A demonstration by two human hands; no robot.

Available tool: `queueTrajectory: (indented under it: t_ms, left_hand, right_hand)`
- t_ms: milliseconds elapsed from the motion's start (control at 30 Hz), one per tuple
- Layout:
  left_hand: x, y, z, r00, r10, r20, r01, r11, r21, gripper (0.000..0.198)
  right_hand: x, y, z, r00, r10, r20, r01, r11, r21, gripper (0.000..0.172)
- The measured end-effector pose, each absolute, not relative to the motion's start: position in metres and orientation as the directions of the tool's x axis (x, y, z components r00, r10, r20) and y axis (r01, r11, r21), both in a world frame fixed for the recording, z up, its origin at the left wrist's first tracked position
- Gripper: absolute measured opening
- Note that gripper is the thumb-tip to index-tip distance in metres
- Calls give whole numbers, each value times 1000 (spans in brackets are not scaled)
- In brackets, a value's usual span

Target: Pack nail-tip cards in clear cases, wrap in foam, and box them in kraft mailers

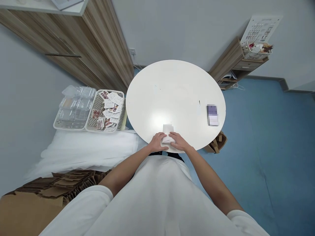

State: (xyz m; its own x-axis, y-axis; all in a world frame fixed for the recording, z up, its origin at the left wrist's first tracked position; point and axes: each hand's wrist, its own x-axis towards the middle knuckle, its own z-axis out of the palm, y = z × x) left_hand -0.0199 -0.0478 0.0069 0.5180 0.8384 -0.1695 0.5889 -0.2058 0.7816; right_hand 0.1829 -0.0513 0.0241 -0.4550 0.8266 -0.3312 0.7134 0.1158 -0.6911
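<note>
A small white folded packet or cloth (168, 130) lies at the near edge of the round white table (172, 91). My left hand (157, 142) grips its left side with fingers curled. My right hand (179, 141) lies across its near right part, fingers pressed down on it. Both hands meet over the white item, hiding its near half.
A small purple-and-white card or box (212, 115) rests near the table's right rim. Two white baskets (108, 111), one with clear packaging, one with printed cards, stand to the left. Cardboard pieces (61, 185) lie lower left; a wooden shelf (236, 65) stands at the back right.
</note>
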Motion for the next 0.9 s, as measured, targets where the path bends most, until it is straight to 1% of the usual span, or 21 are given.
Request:
queueTrajectory:
  t_ms: [100,167,233,333,433,500,567,633,700,767,900]
  left_hand:
    - [-15,-42,4,470,863,-187,582,-144,800,37]
    - [-12,-37,4,431,875,-220,579,-81,811,27]
    - [-9,-34,5,364,890,-274,591,6,806,24]
    - [-3,-33,3,228,911,-345,586,155,795,25]
    - [5,-36,-1,101,934,-344,587,223,778,26]
    - [11,-36,-5,12,945,-327,617,250,746,25]
    - [15,-36,-7,-65,943,-326,630,291,720,27]
    - [17,-34,-7,-119,936,-331,616,331,715,34]
    - [19,-34,-6,-145,935,-324,601,344,722,40]
    - [19,-35,-4,-133,940,-314,598,329,731,38]
    - [19,-46,0,-113,936,-334,607,331,723,35]
  right_hand:
    - [180,-40,27,-409,843,-350,713,56,-699,32]
    - [178,-32,30,-366,852,-374,710,-5,-705,23]
    - [178,-25,31,-312,862,-401,698,-78,-711,25]
    - [177,-17,28,-231,869,-437,689,-172,-704,32]
    - [177,-12,19,-163,880,-446,698,-217,-683,33]
    - [178,-12,12,-126,906,-405,695,-210,-687,35]
    - [178,-17,7,-87,936,-340,700,-186,-689,46]
    - [180,-27,4,-90,956,-278,720,-131,-682,56]
    - [181,-40,4,-166,955,-245,734,-46,-677,55]
    - [182,-51,3,-249,937,-244,733,18,-680,51]
    - [183,-62,-1,-286,918,-274,711,11,-703,53]
